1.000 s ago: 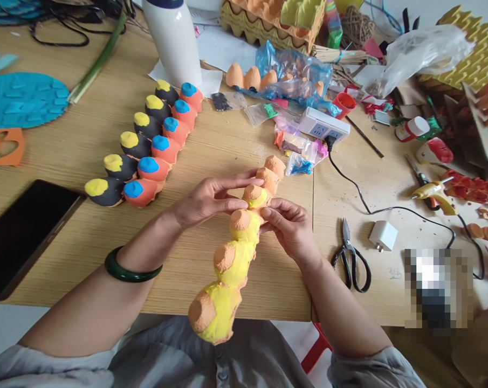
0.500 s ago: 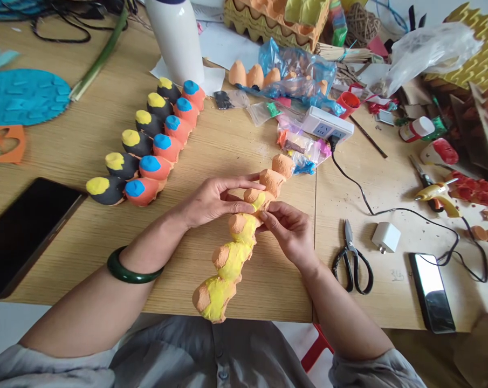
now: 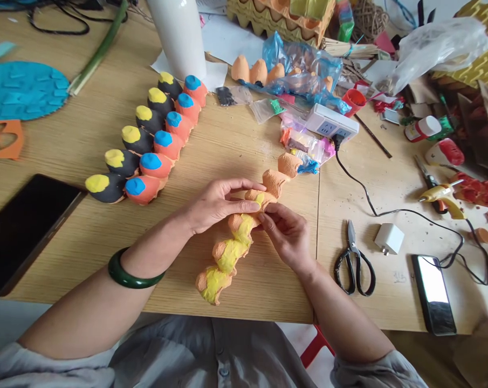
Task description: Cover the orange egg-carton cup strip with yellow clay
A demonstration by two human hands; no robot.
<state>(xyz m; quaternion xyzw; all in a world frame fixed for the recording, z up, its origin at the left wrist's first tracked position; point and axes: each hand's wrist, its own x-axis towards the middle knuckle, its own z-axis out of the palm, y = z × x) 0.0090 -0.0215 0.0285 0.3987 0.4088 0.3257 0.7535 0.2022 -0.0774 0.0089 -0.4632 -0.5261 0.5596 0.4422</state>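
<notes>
Egg-carton strip (image 3: 231, 254) has tilted — both hands (image 3: 213, 207) (image 3: 289, 237) pinch it, narrowly parted.

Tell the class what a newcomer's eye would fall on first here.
Probably the strip of orange cups, partly yellow, held between the left hand and the right hand near the centre. Next, the black cups with yellow tops and red cups with blue tops, left of the hands. Then the bright blue oval at the far left.
</notes>
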